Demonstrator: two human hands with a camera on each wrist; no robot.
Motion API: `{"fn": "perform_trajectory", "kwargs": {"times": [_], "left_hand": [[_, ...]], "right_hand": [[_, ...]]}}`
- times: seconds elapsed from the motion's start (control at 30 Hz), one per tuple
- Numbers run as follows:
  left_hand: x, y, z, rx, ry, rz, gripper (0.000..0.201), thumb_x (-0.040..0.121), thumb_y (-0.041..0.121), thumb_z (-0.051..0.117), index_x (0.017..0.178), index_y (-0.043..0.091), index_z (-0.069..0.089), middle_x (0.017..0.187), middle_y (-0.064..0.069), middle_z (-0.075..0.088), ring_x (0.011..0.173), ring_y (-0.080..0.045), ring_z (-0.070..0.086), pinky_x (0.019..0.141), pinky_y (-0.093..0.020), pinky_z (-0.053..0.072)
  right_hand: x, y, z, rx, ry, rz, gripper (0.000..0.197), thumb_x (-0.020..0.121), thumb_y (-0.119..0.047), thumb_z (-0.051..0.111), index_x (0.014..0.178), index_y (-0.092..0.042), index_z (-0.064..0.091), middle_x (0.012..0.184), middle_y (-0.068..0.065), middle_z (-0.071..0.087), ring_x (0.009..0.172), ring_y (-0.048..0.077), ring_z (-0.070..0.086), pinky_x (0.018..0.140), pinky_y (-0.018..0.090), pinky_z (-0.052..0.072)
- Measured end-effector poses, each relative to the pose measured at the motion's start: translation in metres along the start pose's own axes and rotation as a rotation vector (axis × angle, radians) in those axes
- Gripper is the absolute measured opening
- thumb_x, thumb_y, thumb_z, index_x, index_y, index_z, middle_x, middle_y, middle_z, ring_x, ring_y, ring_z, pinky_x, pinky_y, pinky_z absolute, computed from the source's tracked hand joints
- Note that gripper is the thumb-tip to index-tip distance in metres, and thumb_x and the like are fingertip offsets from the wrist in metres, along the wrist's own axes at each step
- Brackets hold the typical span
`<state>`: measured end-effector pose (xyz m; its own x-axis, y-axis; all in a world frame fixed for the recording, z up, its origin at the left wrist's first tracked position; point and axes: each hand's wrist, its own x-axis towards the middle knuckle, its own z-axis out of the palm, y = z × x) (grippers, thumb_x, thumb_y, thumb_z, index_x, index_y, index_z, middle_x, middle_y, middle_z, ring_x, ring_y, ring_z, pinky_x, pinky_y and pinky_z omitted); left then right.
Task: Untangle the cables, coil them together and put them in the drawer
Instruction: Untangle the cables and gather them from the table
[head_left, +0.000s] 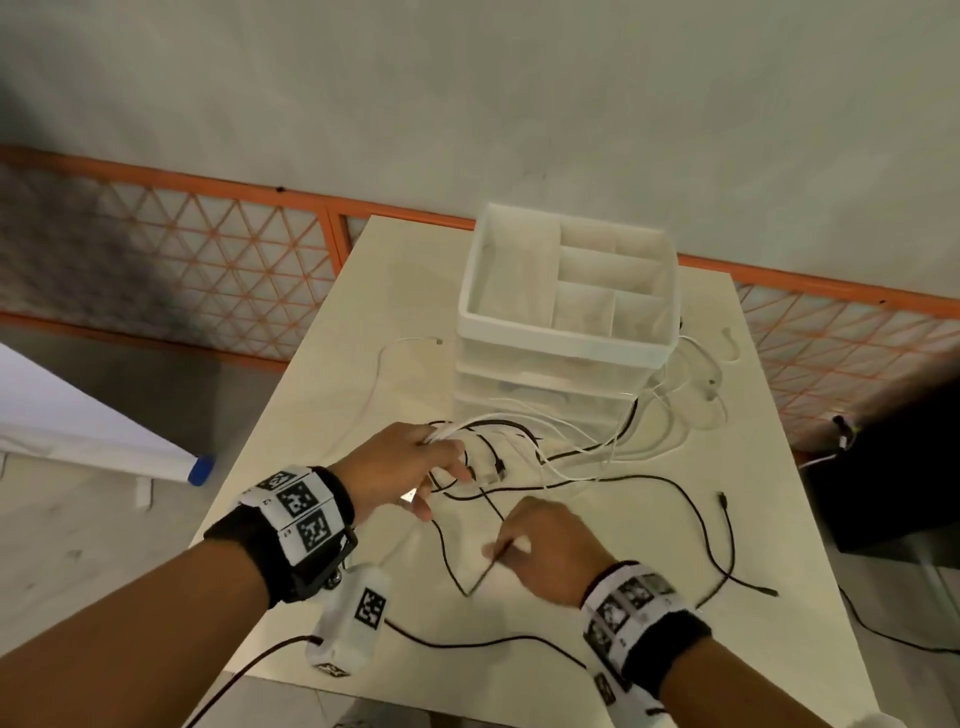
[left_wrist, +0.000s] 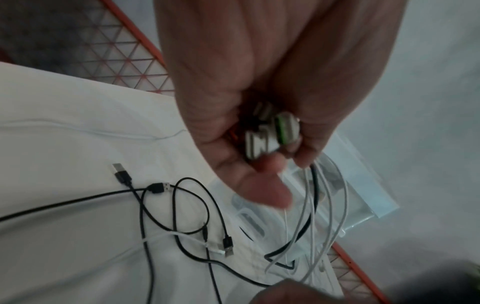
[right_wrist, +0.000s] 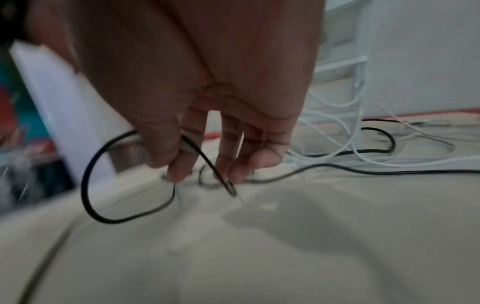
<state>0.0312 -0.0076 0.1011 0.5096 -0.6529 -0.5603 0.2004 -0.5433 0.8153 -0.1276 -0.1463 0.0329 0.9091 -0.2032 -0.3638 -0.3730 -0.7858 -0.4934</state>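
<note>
Black cables (head_left: 649, 483) and white cables (head_left: 670, 410) lie tangled across the cream table (head_left: 779, 519), in front of a white drawer unit (head_left: 566, 322). My left hand (head_left: 436, 467) is raised over the tangle and grips a bundle of cable plugs (left_wrist: 272, 137); white and black strands hang from it. Nearer to me, my right hand (head_left: 506, 548) pinches a black cable (right_wrist: 207, 162) between thumb and fingers just above the table, and a loop (right_wrist: 103, 205) of it hangs below. The unit's drawers look closed.
A divided open tray (head_left: 519, 317) tops the drawer unit. A white tagged box (head_left: 353, 623) with its own black lead sits at the table's near edge. An orange lattice barrier (head_left: 208, 249) runs behind the table. A dark object (head_left: 893, 467) stands to the right.
</note>
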Motion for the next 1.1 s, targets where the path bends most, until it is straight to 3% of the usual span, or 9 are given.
{"fn": "perform_trajectory", "kwargs": {"times": [0.07, 0.13, 0.23, 0.5, 0.63, 0.7, 0.87, 0.97, 1.1], "left_hand": [[-0.002, 0.002, 0.003, -0.044, -0.106, 0.009, 0.028, 0.088, 0.033, 0.068, 0.1, 0.008, 0.069, 0.108, 0.0, 0.075, 0.055, -0.016, 0.048, 0.052, -0.03, 0.052], [-0.001, 0.002, 0.009, 0.031, -0.137, 0.05, 0.023, 0.096, 0.031, 0.059, 0.092, 0.009, 0.065, 0.091, -0.007, 0.077, 0.054, -0.018, 0.047, 0.048, -0.029, 0.047], [0.007, 0.003, 0.011, 0.12, -0.015, 0.088, 0.033, 0.1, 0.032, 0.053, 0.074, 0.011, 0.056, 0.063, -0.004, 0.063, 0.05, -0.019, 0.045, 0.045, -0.028, 0.04], [0.019, -0.008, -0.01, 0.239, 0.176, 0.018, 0.038, 0.099, 0.032, 0.054, 0.067, 0.011, 0.054, 0.049, 0.004, 0.053, 0.045, -0.015, 0.045, 0.043, -0.026, 0.042], [0.01, 0.025, -0.004, 0.024, 0.116, -0.012, 0.029, 0.099, 0.03, 0.056, 0.076, 0.012, 0.054, 0.059, -0.005, 0.052, 0.044, -0.015, 0.042, 0.041, -0.022, 0.038], [0.005, 0.049, 0.0, -0.002, 0.082, -0.002, 0.026, 0.099, 0.031, 0.056, 0.079, 0.013, 0.056, 0.062, -0.005, 0.054, 0.045, -0.014, 0.042, 0.041, -0.022, 0.038], [-0.007, 0.097, 0.025, -0.064, -0.06, 0.072, 0.024, 0.099, 0.03, 0.057, 0.081, 0.014, 0.059, 0.065, -0.007, 0.059, 0.048, -0.015, 0.046, 0.042, -0.023, 0.041], [-0.009, 0.108, 0.036, -0.011, -0.136, 0.166, 0.026, 0.099, 0.032, 0.056, 0.086, 0.01, 0.062, 0.069, -0.009, 0.061, 0.049, -0.016, 0.048, 0.044, -0.024, 0.041], [-0.009, 0.104, 0.033, 0.012, -0.143, 0.158, 0.022, 0.099, 0.032, 0.056, 0.091, 0.012, 0.059, 0.068, -0.007, 0.062, 0.049, -0.015, 0.047, 0.043, -0.025, 0.041]], "right_hand": [[0.002, -0.01, -0.038, 0.207, 0.144, 0.045, 0.031, 0.094, -0.042, 0.064, 0.081, -0.018, 0.078, 0.075, -0.006, 0.07, 0.072, 0.012, 0.066, 0.074, 0.027, 0.052], [0.0, -0.022, -0.082, 0.387, 0.289, 0.103, 0.037, 0.095, -0.039, 0.064, 0.071, -0.012, 0.075, 0.063, -0.002, 0.071, 0.054, 0.01, 0.062, 0.063, 0.026, 0.051], [-0.011, -0.027, -0.137, 0.63, 0.506, 0.16, 0.036, 0.093, -0.035, 0.066, 0.07, -0.008, 0.073, 0.068, 0.006, 0.074, 0.052, 0.019, 0.063, 0.058, 0.033, 0.051], [-0.044, 0.029, -0.197, 1.123, 0.98, 0.389, 0.029, 0.098, -0.024, 0.057, 0.074, -0.009, 0.063, 0.076, 0.006, 0.06, 0.045, 0.018, 0.044, 0.05, 0.032, 0.035], [-0.05, 0.061, -0.173, 0.507, 0.829, 0.622, 0.018, 0.089, -0.037, 0.062, 0.101, -0.025, 0.069, 0.101, 0.015, 0.073, 0.082, 0.034, 0.068, 0.08, 0.043, 0.056], [-0.056, 0.052, -0.164, 0.283, 0.759, 0.616, 0.049, 0.085, -0.027, 0.07, 0.131, -0.028, 0.055, 0.104, 0.012, 0.069, 0.103, 0.033, 0.065, 0.091, 0.039, 0.052], [-0.052, -0.024, -0.143, 0.107, 0.548, -0.011, 0.054, 0.079, -0.021, 0.074, 0.126, -0.041, 0.057, 0.06, -0.01, 0.043, 0.054, 0.002, 0.042, 0.057, 0.023, 0.037], [-0.033, -0.037, -0.131, 0.05, 0.493, -0.024, 0.011, 0.084, -0.041, 0.071, 0.091, -0.037, 0.065, 0.051, -0.01, 0.048, 0.051, 0.005, 0.047, 0.058, 0.027, 0.038], [-0.031, -0.027, -0.146, 0.167, 0.644, -0.039, 0.024, 0.082, -0.033, 0.076, 0.091, -0.032, 0.054, 0.053, -0.006, 0.056, 0.05, 0.007, 0.052, 0.058, 0.032, 0.05]]}}
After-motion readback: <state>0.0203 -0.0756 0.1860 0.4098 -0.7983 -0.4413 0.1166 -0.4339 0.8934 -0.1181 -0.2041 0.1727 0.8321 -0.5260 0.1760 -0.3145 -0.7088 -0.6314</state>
